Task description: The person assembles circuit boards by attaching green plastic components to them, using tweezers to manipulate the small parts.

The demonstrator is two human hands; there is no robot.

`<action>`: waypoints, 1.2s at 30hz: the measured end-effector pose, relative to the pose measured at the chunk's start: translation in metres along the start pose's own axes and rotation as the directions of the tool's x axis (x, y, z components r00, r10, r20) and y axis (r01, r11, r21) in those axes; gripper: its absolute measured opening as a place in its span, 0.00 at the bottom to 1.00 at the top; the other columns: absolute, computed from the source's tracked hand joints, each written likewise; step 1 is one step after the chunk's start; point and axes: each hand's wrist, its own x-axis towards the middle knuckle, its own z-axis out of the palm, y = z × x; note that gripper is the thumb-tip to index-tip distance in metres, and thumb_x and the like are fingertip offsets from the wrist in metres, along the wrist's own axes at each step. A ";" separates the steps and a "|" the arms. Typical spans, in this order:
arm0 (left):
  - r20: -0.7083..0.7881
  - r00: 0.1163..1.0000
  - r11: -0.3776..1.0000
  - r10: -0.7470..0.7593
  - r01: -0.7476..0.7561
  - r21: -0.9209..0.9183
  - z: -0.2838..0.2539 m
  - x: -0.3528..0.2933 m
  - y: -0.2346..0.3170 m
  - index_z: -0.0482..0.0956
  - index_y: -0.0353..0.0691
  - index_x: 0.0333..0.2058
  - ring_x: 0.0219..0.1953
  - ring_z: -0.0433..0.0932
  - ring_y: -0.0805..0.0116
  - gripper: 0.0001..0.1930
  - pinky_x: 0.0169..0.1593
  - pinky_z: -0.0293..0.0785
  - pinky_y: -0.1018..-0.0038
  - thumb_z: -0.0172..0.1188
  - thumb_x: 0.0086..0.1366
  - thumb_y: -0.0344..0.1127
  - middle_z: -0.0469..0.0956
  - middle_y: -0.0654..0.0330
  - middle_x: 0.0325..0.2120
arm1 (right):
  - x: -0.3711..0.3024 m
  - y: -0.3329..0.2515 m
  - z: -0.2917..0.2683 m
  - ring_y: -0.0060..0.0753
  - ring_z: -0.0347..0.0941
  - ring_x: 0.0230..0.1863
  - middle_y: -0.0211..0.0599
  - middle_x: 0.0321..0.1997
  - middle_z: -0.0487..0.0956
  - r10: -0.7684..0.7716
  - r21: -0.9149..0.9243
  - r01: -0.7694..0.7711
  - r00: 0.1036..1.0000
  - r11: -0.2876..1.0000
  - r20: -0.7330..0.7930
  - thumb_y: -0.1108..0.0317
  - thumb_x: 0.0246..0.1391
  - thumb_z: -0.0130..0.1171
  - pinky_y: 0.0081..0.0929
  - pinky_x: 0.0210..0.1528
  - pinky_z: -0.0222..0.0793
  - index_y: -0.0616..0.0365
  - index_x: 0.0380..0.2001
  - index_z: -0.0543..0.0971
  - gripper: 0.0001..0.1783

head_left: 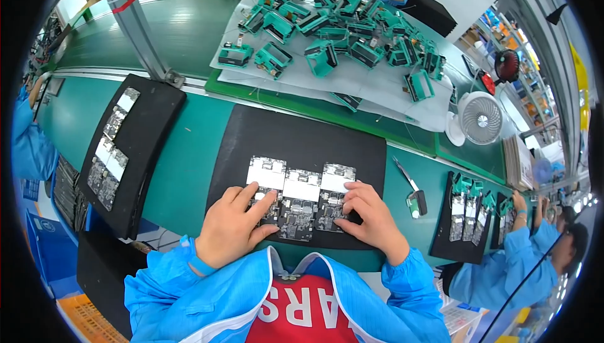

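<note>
Three circuit boards with white upper panels lie side by side on a black foam mat (pixel 264 130) in front of me. My left hand (pixel 231 225) rests at the left circuit board (pixel 267 172), its thumb near the lower edge and its fingers bent over the upper part. The middle circuit board (pixel 298 214) sits slightly lower, between my hands. My right hand (pixel 372 218) has its thumb and curled fingers on the right edge of the right circuit board (pixel 336 176). My fingers partly cover both outer boards.
Left of me, another black mat (pixel 146 130) carries more boards (pixel 108 165). Tweezers (pixel 408 176) lie right of my mat. Beyond a green ledge, many green frames (pixel 340 28) cover a white sheet (pixel 251 79). A white fan (pixel 481 118) stands right; co-workers sit around.
</note>
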 end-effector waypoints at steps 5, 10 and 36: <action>0.046 0.995 0.996 0.084 -0.083 -0.025 0.003 0.009 0.007 0.77 0.46 0.56 0.56 0.70 0.49 0.40 0.57 0.68 0.53 0.77 0.41 0.50 0.70 0.48 0.57 | -0.009 0.012 -0.021 0.48 0.75 0.53 0.39 0.43 0.79 0.126 0.039 -0.121 0.970 0.992 -0.209 0.75 0.43 0.72 0.39 0.53 0.73 0.57 0.36 0.78 0.15; 0.157 0.970 0.982 0.184 -0.187 0.003 0.036 0.013 0.001 0.74 0.47 0.59 0.70 0.56 0.44 0.41 0.70 0.50 0.45 0.73 0.48 0.56 0.63 0.49 0.65 | -0.026 0.067 -0.041 0.48 0.71 0.44 0.40 0.40 0.76 0.275 -0.434 -0.486 0.843 0.759 -0.463 0.69 0.50 0.67 0.39 0.44 0.70 0.57 0.40 0.77 0.14; 0.140 0.952 0.962 0.272 -0.267 -0.053 0.095 0.038 0.027 0.73 0.60 0.61 0.72 0.52 0.50 0.32 0.70 0.44 0.39 0.63 0.59 0.60 0.61 0.58 0.68 | 0.017 -0.016 0.013 0.42 0.75 0.25 0.35 0.22 0.77 0.305 -0.408 -0.365 0.930 0.837 -0.206 0.64 0.55 0.63 0.39 0.30 0.67 0.51 0.36 0.77 0.08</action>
